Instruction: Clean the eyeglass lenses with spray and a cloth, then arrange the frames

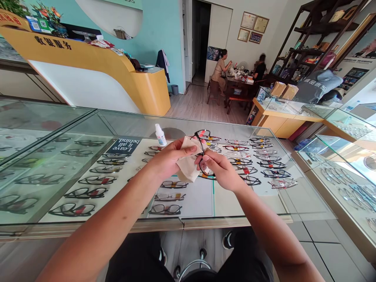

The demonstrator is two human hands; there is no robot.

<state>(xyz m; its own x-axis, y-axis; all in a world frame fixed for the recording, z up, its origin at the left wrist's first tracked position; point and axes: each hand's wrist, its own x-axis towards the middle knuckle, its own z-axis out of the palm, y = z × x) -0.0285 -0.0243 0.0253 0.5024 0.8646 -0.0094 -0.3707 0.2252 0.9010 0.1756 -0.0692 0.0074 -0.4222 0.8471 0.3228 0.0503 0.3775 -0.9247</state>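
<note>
Above the glass counter, my left hand (pixel 173 154) is closed on a cream cleaning cloth (pixel 189 169), thumb on top. A pair of dark-framed eyeglasses (pixel 202 147) is tilted on its side against the cloth. My right hand (pixel 225 168) pinches the glasses' frame near the lower lens. The cloth hides part of the frame, and the left fingers behind it are out of sight. A small white spray bottle (pixel 160 136) stands upright on the counter top, just beyond my left hand.
Under the glass of the display counter (pixel 235 221) lie rows of eyeglasses (pixel 169 209) and a dark sign (pixel 122 147). A yellow cashier desk (pixel 152 88) stands ahead on the left. Two people sit at a table (pixel 235 78) at the back. More glass cases line the right.
</note>
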